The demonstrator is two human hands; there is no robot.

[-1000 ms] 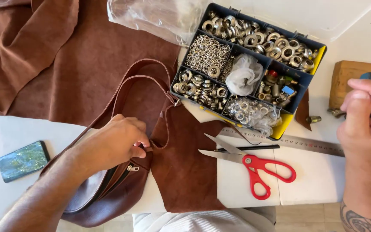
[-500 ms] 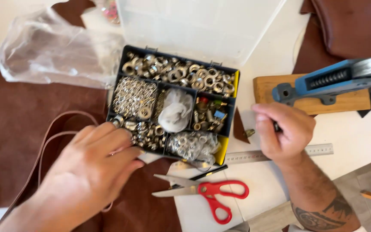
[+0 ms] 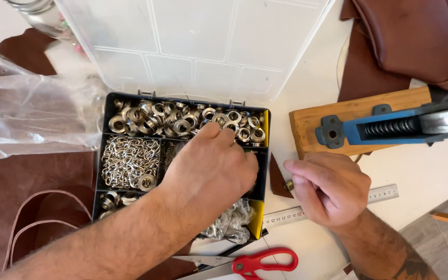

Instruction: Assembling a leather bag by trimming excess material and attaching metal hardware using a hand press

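A black compartment box (image 3: 106, 155) with a clear lid (image 3: 193, 46) swung open holds silver eyelets (image 3: 151, 118), chain links (image 3: 125, 163) and other metal hardware. My left hand (image 3: 211, 168) reaches into the box, fingertips among the eyelets in the back row; whether it grips one is hidden. My right hand (image 3: 327, 189) rests on the white table just right of the box, fingers curled, with a small brass fitting (image 3: 288, 185) at its thumb, next to a brown leather scrap (image 3: 277, 181).
A blue press on a wooden block (image 3: 348, 122) stands at the right. A steel ruler (image 3: 385, 194) and red-handled scissors (image 3: 255, 262) lie near the front. Brown leather (image 3: 6, 186) with straps covers the left, a clear plastic bag (image 3: 27, 114) above it, a leather bag (image 3: 416, 36) at the top right.
The view moved closer over the box. My left hand left the leather bag and went into the box. My right hand came down beside the box's right edge.
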